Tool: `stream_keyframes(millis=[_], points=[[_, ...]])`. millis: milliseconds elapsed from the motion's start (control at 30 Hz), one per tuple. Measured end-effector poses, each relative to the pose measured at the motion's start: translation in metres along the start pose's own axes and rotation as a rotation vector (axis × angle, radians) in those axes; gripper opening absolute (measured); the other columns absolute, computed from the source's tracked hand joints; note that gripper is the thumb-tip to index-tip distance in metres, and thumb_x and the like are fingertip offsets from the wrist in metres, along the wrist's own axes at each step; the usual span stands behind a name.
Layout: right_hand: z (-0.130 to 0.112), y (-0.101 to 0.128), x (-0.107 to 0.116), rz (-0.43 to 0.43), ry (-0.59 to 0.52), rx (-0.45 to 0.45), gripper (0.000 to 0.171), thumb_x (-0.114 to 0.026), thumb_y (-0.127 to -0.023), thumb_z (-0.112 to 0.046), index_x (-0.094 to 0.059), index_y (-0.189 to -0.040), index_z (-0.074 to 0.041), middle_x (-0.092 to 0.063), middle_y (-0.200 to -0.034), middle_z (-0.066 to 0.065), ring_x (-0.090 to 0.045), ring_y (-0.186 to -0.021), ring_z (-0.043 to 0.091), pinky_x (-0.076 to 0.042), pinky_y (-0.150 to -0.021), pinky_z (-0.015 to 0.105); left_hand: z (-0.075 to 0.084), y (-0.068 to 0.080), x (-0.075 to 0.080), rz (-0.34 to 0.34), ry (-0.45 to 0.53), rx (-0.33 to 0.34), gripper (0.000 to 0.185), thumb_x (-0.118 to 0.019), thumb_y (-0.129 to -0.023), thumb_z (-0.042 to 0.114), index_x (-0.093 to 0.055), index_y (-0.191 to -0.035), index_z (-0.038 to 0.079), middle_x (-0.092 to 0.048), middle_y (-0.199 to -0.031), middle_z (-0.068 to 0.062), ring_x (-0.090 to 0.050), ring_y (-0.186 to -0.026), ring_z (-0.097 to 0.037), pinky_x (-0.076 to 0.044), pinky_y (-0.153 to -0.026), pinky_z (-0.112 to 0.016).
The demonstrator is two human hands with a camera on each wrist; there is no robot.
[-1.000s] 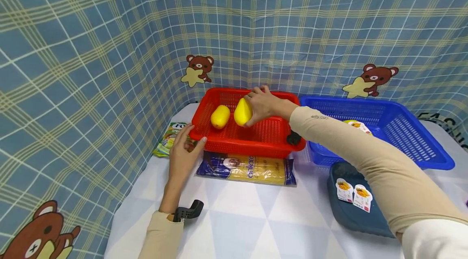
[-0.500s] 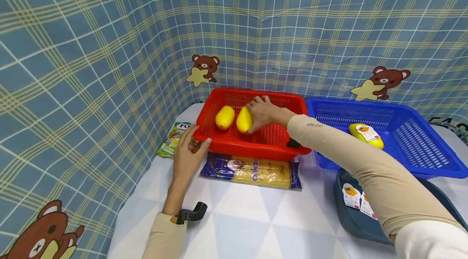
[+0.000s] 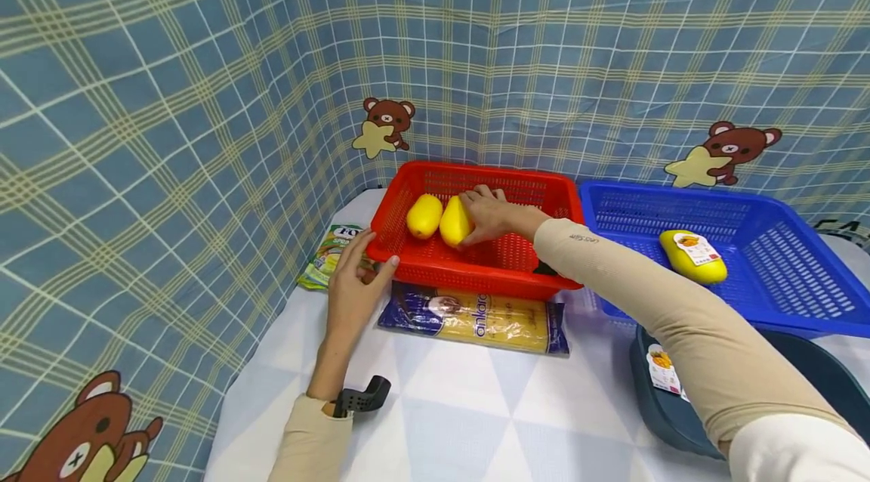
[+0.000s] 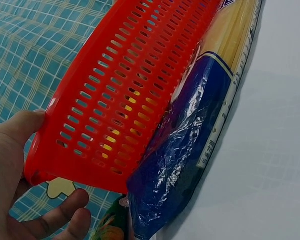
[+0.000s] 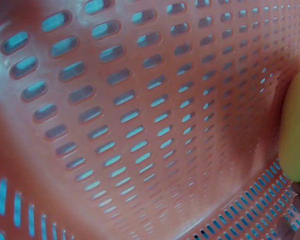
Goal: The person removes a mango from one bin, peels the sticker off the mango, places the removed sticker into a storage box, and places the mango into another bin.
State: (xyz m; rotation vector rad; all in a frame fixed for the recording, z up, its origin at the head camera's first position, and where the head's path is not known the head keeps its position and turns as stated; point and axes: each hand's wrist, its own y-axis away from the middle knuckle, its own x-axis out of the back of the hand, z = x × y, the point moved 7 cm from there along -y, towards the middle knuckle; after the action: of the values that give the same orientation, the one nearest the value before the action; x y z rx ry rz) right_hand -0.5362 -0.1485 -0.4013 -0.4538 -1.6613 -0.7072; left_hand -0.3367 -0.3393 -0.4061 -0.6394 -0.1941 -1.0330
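A red plastic basket (image 3: 476, 282) with slotted walls stands at the back of the table. Inside it my right hand (image 3: 488, 214) grips a yellow mango (image 3: 455, 224), low over the basket floor. Beside that one, on its left, lies a second yellow mango (image 3: 424, 217). In the right wrist view the gripped mango (image 5: 296, 127) shows at the right edge, with fingertips under its end. My left hand (image 3: 353, 293) holds the basket's front left corner, thumb on the rim (image 4: 39, 145) and other fingers around the outside.
A pasta packet (image 3: 476, 319) lies along the red basket's front. A green soup packet (image 3: 326, 259) is behind my left hand. On the right stand a blue basket (image 3: 768, 240) with a labelled mango (image 3: 693, 257) and a dark teal tub (image 3: 669, 414) with label stickers (image 3: 661, 367).
My right hand has lowered the mango inside the red basket, close to the other mango. The whole head view has shifted slightly. My left hand stays at the basket corner.
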Motion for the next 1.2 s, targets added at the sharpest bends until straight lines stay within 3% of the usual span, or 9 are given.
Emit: stream_keyframes(millis=[367, 467, 567, 700, 867, 1200], points=[[0.004, 0.001, 0.003, -0.003, 0.034, -0.005, 0.116, -0.072, -0.081, -0.065, -0.015, -0.159, -0.001, -0.019, -0.163, 0.018, -0.011, -0.147, 0.036, -0.02, -0.11, 0.058, 0.004, 0.0, 0.001, 0.003, 0.014, -0.018, 0.062, -0.074, -0.09, 0.04, -0.055, -0.145, 0.016, -0.046, -0.152, 0.005, -0.057, -0.081, -0.032, -0.055, -0.076, -0.047], [0.002, 0.005, 0.011, -0.002, 0.054, 0.016, 0.113, -0.071, -0.082, -0.065, -0.018, -0.159, -0.002, -0.021, -0.162, 0.017, -0.012, -0.147, 0.035, -0.019, -0.111, 0.058, 0.003, 0.0, 0.001, 0.012, 0.005, -0.017, 0.061, -0.075, -0.09, 0.039, -0.056, -0.144, 0.017, -0.046, -0.151, 0.007, -0.057, -0.077, -0.027, -0.055, -0.074, -0.042], [0.0, 0.012, 0.024, 0.009, 0.077, 0.039, 0.107, -0.07, -0.083, -0.064, -0.023, -0.158, -0.003, -0.025, -0.161, 0.015, -0.016, -0.145, 0.034, -0.02, -0.109, 0.056, 0.003, 0.0, 0.001, 0.015, -0.002, -0.015, 0.061, -0.075, -0.09, 0.038, -0.056, -0.144, 0.019, -0.046, -0.151, 0.009, -0.056, -0.075, -0.023, -0.053, -0.07, -0.028], [-0.003, 0.028, 0.042, 0.018, 0.07, 0.062, 0.099, -0.07, -0.086, -0.061, -0.029, -0.157, -0.006, -0.028, -0.16, 0.014, -0.018, -0.145, 0.034, -0.02, -0.109, 0.057, 0.001, 0.001, 0.001, 0.013, -0.016, -0.018, 0.061, -0.074, -0.091, 0.039, -0.055, -0.145, 0.02, -0.046, -0.152, 0.006, -0.057, -0.074, -0.021, -0.048, -0.067, -0.015], [-0.005, 0.058, 0.062, 0.097, 0.04, 0.094, 0.088, -0.069, -0.089, -0.057, -0.039, -0.153, -0.005, -0.034, -0.157, 0.015, -0.022, -0.142, 0.036, -0.019, -0.109, 0.062, 0.002, 0.002, 0.002, 0.021, -0.019, -0.007, 0.06, -0.074, -0.09, 0.04, -0.056, -0.144, 0.021, -0.046, -0.152, 0.007, -0.056, -0.074, -0.021, -0.046, -0.065, -0.016], [-0.009, 0.13, 0.08, 0.277, -0.012, 0.181, 0.062, -0.068, -0.094, -0.044, -0.057, -0.14, -0.003, -0.046, -0.147, 0.012, -0.034, -0.136, 0.032, -0.026, -0.104, 0.056, 0.002, 0.003, -0.001, 0.012, -0.027, 0.011, 0.062, -0.073, -0.09, 0.044, -0.054, -0.145, 0.023, -0.044, -0.152, 0.012, -0.058, -0.076, -0.021, -0.047, -0.067, -0.015]])
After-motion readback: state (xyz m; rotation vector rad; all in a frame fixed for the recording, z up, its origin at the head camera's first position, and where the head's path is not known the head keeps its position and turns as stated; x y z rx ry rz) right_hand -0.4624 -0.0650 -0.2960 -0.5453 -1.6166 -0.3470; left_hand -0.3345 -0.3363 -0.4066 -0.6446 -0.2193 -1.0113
